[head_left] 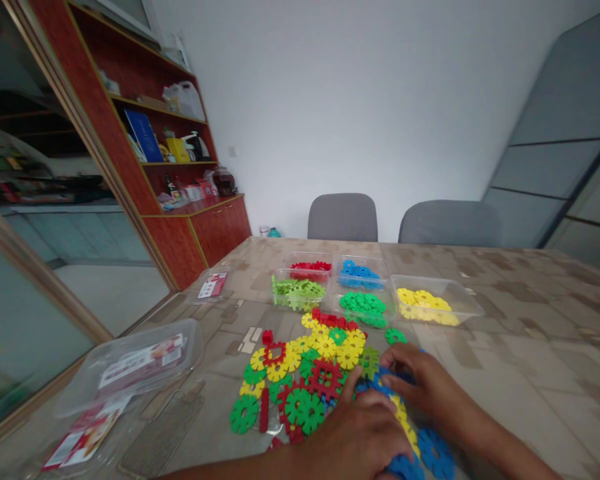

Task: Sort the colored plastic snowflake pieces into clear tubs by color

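A loose heap of plastic snowflake discs and toothed building pieces lies in front of me, with yellow discs, green discs and a red square lattice piece. My left hand rests over the heap's right side, thumb spread away from the bent fingers, whose tips are hidden among blue discs. Just beyond it, my right hand has its fingers and thumb curled in at the blue pieces beside a light green square piece. Whatever lies between those fingertips is hidden.
Behind the heap stand clear tubs holding red pieces, blue pieces, light green pieces, green discs and yellow discs. Clear labelled lids lie at left. Two grey chairs stand across the table.
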`<state>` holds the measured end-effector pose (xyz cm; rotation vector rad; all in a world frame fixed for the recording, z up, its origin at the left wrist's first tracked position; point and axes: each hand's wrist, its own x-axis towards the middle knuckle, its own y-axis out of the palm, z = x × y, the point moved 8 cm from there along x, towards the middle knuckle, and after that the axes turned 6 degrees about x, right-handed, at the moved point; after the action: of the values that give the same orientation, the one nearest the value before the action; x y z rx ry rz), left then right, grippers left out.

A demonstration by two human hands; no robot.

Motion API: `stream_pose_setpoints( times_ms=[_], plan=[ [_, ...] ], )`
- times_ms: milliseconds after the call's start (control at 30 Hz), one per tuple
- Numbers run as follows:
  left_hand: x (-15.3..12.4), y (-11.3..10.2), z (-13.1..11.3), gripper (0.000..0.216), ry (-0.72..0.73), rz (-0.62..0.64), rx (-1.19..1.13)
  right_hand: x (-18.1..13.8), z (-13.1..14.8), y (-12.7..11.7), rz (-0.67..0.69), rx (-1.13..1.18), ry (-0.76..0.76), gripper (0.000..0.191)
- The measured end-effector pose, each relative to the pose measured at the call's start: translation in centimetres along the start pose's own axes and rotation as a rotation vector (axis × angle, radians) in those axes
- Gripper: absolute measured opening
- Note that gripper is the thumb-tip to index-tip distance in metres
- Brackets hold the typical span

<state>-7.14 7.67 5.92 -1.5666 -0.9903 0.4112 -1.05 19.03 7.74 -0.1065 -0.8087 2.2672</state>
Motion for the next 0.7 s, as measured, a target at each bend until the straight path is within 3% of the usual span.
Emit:
stream_pose_setpoints(
  times_ms=[133,300,400,533,700],
  plan=[
    [0.2,-1.0,-0.3,0.035,-0.029,0.004,0.037,0.3,-0.3,-0.8,-0.008,0.095,0.049,0.020],
    [0.2,-1.0,-0.8,0.028,-0.003,0.031,0.142,0.2,-0.9,-2.8,-0.041,0.191,0.082,0.032],
    [0.2,-0.9,-0.7,0.028,-0.017,0.071,0.166,-0.4,-1.3,-3.7,0.031,0.236,0.096,0.034],
    [0.3,-1.0,-0.5,0.033,-0.038,0.094,0.173,-1.3,-2.1,-3.4,0.208,0.129,0.097,0.027],
    [0.2,-0.7,0.1,0.041,-0.062,0.090,0.119,-1.5,-3.2,-2.5,0.229,-0.059,0.060,0.018]
  ],
)
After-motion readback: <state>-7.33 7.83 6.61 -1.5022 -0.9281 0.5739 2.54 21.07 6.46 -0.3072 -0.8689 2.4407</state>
